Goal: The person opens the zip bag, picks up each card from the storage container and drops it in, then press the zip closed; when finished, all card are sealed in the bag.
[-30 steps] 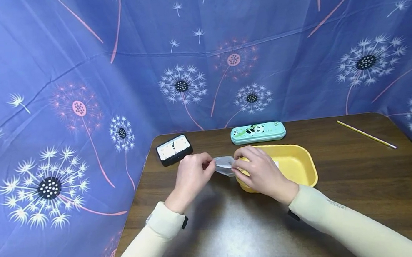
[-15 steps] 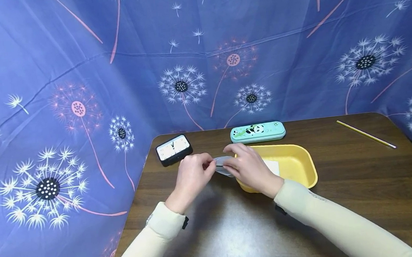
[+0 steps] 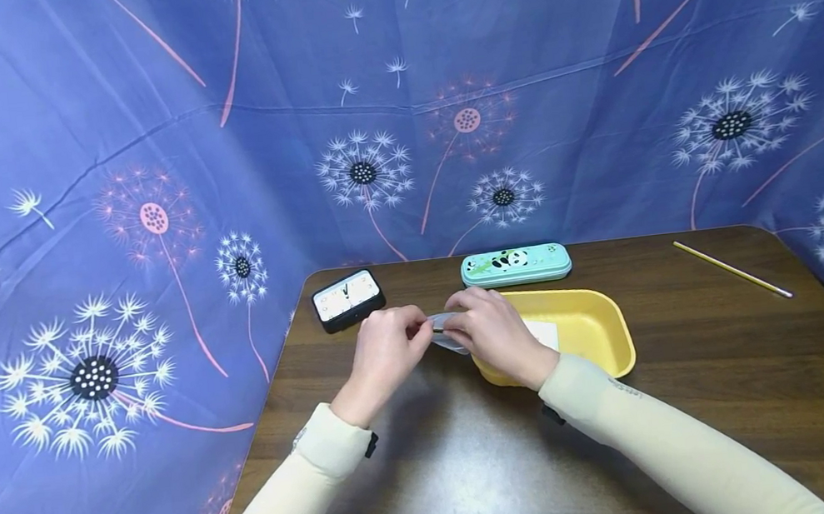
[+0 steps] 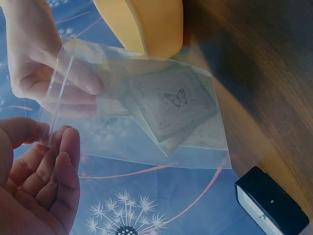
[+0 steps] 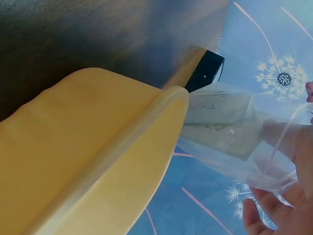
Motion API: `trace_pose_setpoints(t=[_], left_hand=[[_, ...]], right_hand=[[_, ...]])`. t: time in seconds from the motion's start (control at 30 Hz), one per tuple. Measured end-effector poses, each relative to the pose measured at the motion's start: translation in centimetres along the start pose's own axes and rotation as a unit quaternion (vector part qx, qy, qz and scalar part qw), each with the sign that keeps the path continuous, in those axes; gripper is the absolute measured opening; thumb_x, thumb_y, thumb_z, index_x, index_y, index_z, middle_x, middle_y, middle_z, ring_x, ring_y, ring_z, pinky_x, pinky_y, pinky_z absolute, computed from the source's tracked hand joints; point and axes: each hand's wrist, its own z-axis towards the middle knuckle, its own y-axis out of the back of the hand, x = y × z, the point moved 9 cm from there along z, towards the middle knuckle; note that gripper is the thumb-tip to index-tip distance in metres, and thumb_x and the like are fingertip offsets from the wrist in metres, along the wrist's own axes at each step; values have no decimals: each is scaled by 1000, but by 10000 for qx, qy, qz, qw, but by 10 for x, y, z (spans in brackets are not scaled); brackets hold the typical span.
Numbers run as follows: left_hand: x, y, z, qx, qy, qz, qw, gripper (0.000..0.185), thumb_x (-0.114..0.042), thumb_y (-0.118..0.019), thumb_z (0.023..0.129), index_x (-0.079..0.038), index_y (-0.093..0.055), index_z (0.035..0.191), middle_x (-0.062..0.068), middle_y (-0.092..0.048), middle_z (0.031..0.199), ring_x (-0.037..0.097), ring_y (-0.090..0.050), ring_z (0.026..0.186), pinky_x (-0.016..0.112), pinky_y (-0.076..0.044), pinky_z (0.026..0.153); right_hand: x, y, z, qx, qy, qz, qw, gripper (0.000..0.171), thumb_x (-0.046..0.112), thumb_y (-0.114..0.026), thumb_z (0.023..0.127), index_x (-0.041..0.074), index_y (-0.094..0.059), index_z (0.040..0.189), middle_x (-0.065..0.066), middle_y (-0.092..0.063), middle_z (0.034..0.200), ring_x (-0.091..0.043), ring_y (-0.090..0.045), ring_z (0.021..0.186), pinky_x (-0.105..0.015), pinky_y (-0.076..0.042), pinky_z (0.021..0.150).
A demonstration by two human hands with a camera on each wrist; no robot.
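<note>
Item: clear plastic bag (image 4: 142, 122), thin and transparent with a sealing strip along its mouth edge, glossy and faintly creased; inside lie square pale cards (image 4: 168, 110), the top one printed with a small butterfly, the stack slightly fanned. Position: held in the air between the two hands, just above the brown wooden table (image 3: 696, 378) and against the near left corner of the yellow tray (image 3: 601, 329). Left hand (image 3: 386, 352): fingers curled, thumb and fingertips pinching the mouth edge of the bag at its left end. Right hand (image 3: 491, 334): fingers bent, grasping the same mouth edge directly opposite, one finger showing through the film in the left wrist view; the hand lies over the tray's left rim. The two hands are close together, with only a short span of bag visible between them. Surroundings: black-cased clock (image 3: 348, 299) just beyond the left hand; teal panda-print pencil case (image 3: 515, 265) beyond the right hand, behind the tray; yellow pencil (image 3: 732, 268) well apart to the right.
</note>
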Motion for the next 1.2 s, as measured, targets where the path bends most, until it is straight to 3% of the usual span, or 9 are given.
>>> trace_pose_setpoints(t=[0.57,0.97,1.2], left_hand=[[1,1,-1,13,51,-29,10000,12,-9,-74,91,-15,-78,82,-11,-66,68,2,-53,56,24,-44,53],[7,3,-3,-27,91,-67,9999,11,-10,-74,91,-15,-77,82,-12,-63,65,3,-51,54,25,-43,51],[7,2,-2,34,117,-74,9999,11,-11,-75,91,-16,-78,82,-11,-64,66,4,-52,55,26,-44,53]], right_hand=[[5,6,-1,-36,149,64,9999,8,13,-86,87,16,-83,93,-2,-71,104,-25,-62,100,-42,-50,76],[13,37,-15,-586,638,62,9962,9,12,-80,90,11,-80,99,-3,-69,105,-24,-63,99,-39,-50,73],[6,53,-24,-672,564,25,9961,7,15,-78,91,11,-76,96,0,-71,98,-23,-65,91,-40,-49,70]])
